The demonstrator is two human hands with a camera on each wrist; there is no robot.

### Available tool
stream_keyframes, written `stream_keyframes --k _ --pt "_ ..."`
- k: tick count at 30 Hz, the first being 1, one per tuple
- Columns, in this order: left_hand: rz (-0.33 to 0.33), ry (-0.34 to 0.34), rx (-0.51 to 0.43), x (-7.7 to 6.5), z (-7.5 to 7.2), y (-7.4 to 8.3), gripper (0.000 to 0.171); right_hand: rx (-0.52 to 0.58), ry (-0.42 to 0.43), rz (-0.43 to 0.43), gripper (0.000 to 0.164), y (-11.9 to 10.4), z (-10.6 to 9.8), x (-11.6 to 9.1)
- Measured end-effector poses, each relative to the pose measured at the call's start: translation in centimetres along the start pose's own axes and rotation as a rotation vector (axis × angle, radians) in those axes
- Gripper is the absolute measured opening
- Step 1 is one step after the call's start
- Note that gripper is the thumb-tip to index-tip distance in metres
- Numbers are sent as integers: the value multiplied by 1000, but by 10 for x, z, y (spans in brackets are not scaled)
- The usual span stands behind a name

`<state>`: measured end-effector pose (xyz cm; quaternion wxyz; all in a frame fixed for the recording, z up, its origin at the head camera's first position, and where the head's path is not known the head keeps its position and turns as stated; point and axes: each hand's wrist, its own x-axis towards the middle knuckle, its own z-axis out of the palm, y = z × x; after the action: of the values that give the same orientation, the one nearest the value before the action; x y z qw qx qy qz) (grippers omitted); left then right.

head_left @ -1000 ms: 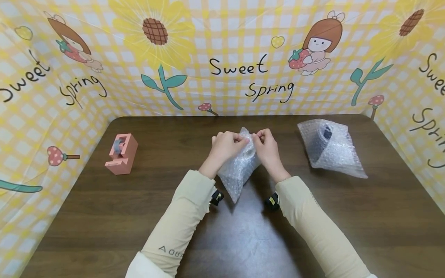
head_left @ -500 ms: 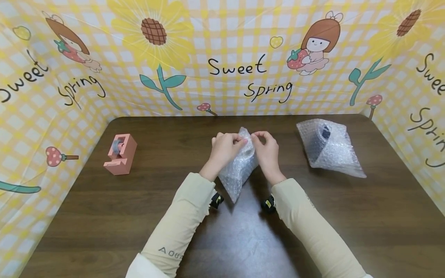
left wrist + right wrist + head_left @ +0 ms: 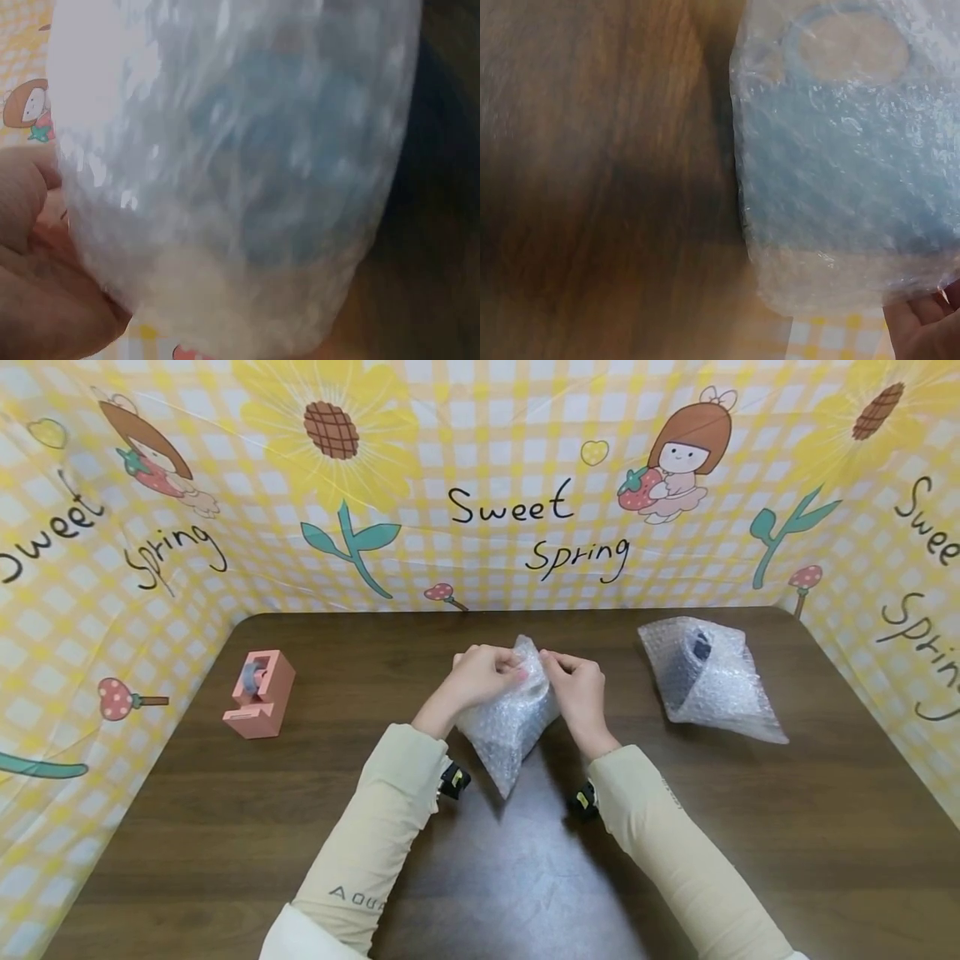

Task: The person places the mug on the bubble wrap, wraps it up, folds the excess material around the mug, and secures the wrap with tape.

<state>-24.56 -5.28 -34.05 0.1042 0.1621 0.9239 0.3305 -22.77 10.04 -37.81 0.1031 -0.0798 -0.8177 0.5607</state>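
Observation:
A bubble wrap bundle stands mid-table between both hands, its front corner pointing toward me. Through the film in the right wrist view shows a light blue thing with a round loop above it. My left hand pinches the bubble wrap near its top, thumb toward the front. On the opposite side my right hand pinches the upper edge between thumb and fingers. The left wrist view has the wrap filling most of it, with part of the left hand at its side.
A pink tape dispenser with a roll of tape stands at the left of the brown table. At the right lies another bubble wrap bundle with something dark inside. A yellow checked cloth walls the back and sides.
My left hand has shifted slightly left and down along the wrap, and the wrap's left side has spread outward. The right hand stays near the top edge with its fingers lowered a little.

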Motion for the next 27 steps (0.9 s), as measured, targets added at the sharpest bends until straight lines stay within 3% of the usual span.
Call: stream_keyframes --k 7,11,16,20,22,27 --pt "-28 80 -38 -2 6 -2 27 -73 -103 -23 38 -1 -2 -2" --pt "-12 76 -44 -5 5 -3 30 -55 -165 -11 42 -3 -4 -1" --pt "24 83 -104 -11 -1 -9 37 -49 -169 0 41 -4 -4 -2" --pt "-34 156 -163 -21 -7 -13 36 -52 -160 8 40 -3 -4 -1" --pt "-79 168 -145 -25 -9 -14 37 -55 -155 11 40 -3 -4 -1" --pt "-126 85 -113 -31 -11 -15 42 -63 -152 13 39 -3 -5 -1"
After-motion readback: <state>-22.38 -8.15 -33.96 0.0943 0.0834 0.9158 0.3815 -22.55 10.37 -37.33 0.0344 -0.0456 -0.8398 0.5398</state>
